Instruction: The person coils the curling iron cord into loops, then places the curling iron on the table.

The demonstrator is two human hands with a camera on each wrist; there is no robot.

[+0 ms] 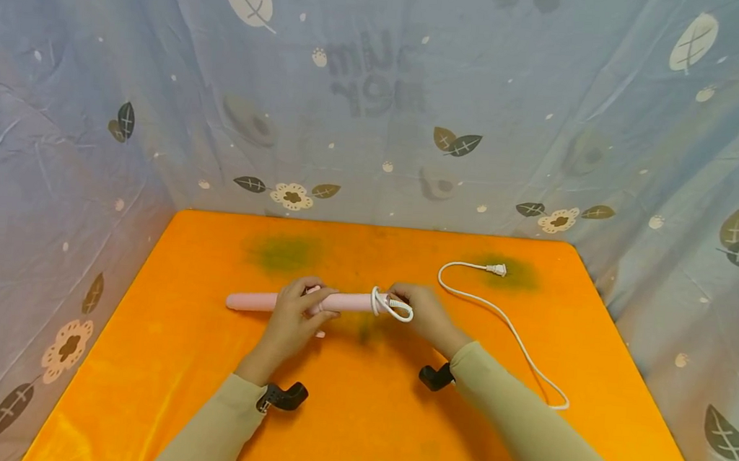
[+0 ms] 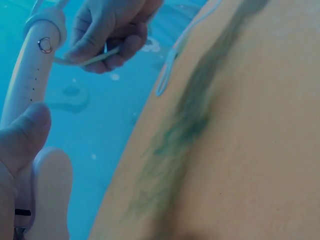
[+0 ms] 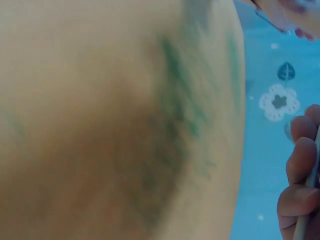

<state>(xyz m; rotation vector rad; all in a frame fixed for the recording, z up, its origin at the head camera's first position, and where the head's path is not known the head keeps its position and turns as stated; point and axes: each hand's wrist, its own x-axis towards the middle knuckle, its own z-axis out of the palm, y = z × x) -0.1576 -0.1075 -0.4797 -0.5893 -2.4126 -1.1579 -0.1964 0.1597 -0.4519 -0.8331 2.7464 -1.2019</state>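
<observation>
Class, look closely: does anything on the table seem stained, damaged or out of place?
Yes: green smudges mark the orange tabletop, one beyond the left hand, another around the white plug. They break the mostly even colour, perhaps stains or wear; I cannot tell which.

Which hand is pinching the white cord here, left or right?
The right hand: it pinches the white power cord just beyond the handle's end, whereas the left hand grips the pink curling iron itself.

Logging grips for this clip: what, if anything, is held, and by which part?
Left hand grips the pink wand around its middle; right hand pinches the white cord near the wand's corded end.
</observation>
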